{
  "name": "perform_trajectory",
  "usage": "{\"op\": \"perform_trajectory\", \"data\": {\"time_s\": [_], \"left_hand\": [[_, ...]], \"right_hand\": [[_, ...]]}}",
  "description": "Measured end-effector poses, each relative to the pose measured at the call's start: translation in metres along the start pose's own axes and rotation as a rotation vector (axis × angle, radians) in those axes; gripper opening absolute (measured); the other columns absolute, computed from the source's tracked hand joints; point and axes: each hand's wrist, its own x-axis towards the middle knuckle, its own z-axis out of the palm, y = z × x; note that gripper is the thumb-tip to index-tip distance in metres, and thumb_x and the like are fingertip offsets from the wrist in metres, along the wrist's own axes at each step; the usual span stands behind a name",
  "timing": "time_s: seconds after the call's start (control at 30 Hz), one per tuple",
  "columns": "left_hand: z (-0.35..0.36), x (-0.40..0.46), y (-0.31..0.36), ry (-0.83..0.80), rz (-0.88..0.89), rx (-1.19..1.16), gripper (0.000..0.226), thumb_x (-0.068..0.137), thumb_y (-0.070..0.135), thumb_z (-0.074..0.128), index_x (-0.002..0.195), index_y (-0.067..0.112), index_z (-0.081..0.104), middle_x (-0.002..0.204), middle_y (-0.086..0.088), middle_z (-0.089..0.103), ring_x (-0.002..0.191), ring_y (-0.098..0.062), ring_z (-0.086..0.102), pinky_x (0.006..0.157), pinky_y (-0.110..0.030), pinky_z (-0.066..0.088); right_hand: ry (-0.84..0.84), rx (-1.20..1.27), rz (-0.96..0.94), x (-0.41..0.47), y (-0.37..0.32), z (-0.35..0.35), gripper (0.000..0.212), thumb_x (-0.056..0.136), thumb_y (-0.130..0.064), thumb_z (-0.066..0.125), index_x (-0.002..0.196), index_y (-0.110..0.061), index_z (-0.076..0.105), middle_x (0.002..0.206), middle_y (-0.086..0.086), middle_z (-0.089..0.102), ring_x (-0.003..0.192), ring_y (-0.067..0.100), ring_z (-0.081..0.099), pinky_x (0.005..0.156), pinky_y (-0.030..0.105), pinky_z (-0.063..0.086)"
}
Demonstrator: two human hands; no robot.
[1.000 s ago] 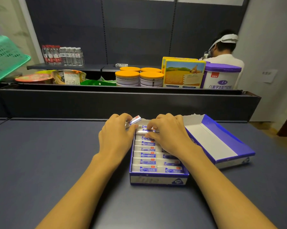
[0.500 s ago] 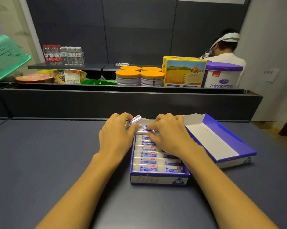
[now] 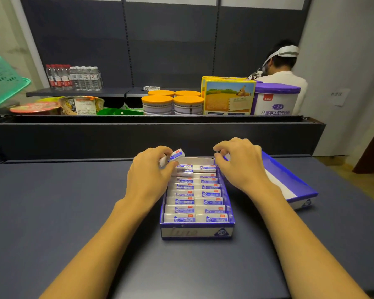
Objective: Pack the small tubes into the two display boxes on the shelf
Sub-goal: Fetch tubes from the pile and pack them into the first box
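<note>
One tube pinched, box nearly full

A small tube [image 3: 175, 156] is pinched in the left hand [image 3: 148, 178] over the packed box's [image 3: 196, 232] far-left corner; the right hand [image 3: 240, 164] is loosely curled, empty, between it and the second box [image 3: 294, 186] on the shelf [image 3: 74, 212].

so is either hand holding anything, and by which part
The left hand pinches one small tube by its near end, over the box's far end. The right hand has curled fingers, but whether it holds anything cannot be told.

Two bare forearms, bare hands [image 3: 149, 175], no sleeves showing
</note>
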Motion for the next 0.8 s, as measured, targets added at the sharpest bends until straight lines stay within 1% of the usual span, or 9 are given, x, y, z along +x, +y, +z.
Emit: {"op": "perform_trajectory", "data": {"time_s": [0.07,0.17,0.3,0.37,0.47,0.57,0.7,0.8], "left_hand": [[0.002,0.0,0.009,-0.08,0.068,0.002,0.023,0.085,0.032,0.067,0.106,0.024,0.066,0.104,0.004,0.069,0.094,-0.012,0.059,0.078,-0.032,0.051],[0.007,0.001,0.025,-0.177,0.144,0.081,0.028,0.086,0.037,0.064,0.112,0.026,0.063,0.109,0.004,0.067,0.099,-0.013,0.058,0.079,-0.026,0.045],[0.012,0.006,0.043,-0.257,0.221,0.159,0.03,0.089,0.04,0.06,0.115,0.026,0.06,0.114,0.005,0.067,0.104,-0.015,0.06,0.091,-0.033,0.046],[0.015,0.009,0.045,-0.309,0.237,0.213,0.03,0.089,0.041,0.058,0.116,0.027,0.057,0.115,0.005,0.067,0.103,-0.015,0.061,0.09,-0.031,0.044],[0.02,0.011,0.046,-0.376,0.237,0.268,0.031,0.089,0.043,0.057,0.116,0.028,0.055,0.116,0.005,0.066,0.103,-0.015,0.061,0.088,-0.029,0.043],[0.023,0.011,0.048,-0.394,0.26,0.317,0.032,0.09,0.045,0.056,0.118,0.029,0.057,0.116,0.006,0.066,0.104,-0.014,0.06,0.088,-0.028,0.041],[0.024,0.012,0.05,-0.391,0.311,0.384,0.032,0.088,0.046,0.059,0.116,0.03,0.061,0.117,0.006,0.064,0.107,-0.014,0.056,0.085,-0.027,0.04],[0.025,0.013,0.052,-0.406,0.327,0.415,0.032,0.087,0.046,0.06,0.115,0.03,0.063,0.118,0.004,0.062,0.107,-0.014,0.054,0.085,-0.028,0.041]], "right_hand": [[0.029,-0.001,0.029,0.0,0.006,-0.002,0.028,0.094,-0.035,0.054,0.117,-0.024,0.062,0.114,-0.001,0.063,0.11,0.014,0.052,0.085,0.026,0.027],[0.042,0.007,0.063,0.001,0.01,-0.003,0.027,0.094,-0.034,0.053,0.116,-0.023,0.063,0.114,0.0,0.063,0.109,0.014,0.052,0.084,0.025,0.027],[0.033,0.005,0.06,0.002,0.011,0.0,0.027,0.094,-0.035,0.053,0.116,-0.024,0.063,0.114,0.0,0.063,0.109,0.015,0.053,0.084,0.025,0.027],[0.032,0.001,0.058,0.002,0.011,-0.001,0.028,0.094,-0.036,0.053,0.116,-0.024,0.063,0.114,-0.001,0.063,0.109,0.014,0.053,0.085,0.025,0.028],[0.029,-0.015,0.058,0.002,0.012,-0.001,0.029,0.093,-0.038,0.054,0.117,-0.023,0.063,0.116,0.0,0.063,0.11,0.016,0.054,0.091,0.028,0.035],[0.021,-0.026,0.054,0.002,0.011,0.0,0.029,0.092,-0.04,0.055,0.115,-0.023,0.063,0.115,0.0,0.063,0.108,0.016,0.055,0.091,0.028,0.037],[0.023,-0.024,0.052,0.003,0.012,0.0,0.028,0.092,-0.04,0.056,0.112,-0.023,0.063,0.113,-0.001,0.064,0.106,0.016,0.055,0.086,0.024,0.032],[0.016,-0.022,0.052,0.002,0.012,0.0,0.029,0.091,-0.041,0.056,0.113,-0.022,0.063,0.113,-0.001,0.063,0.107,0.016,0.055,0.088,0.024,0.033]]}}
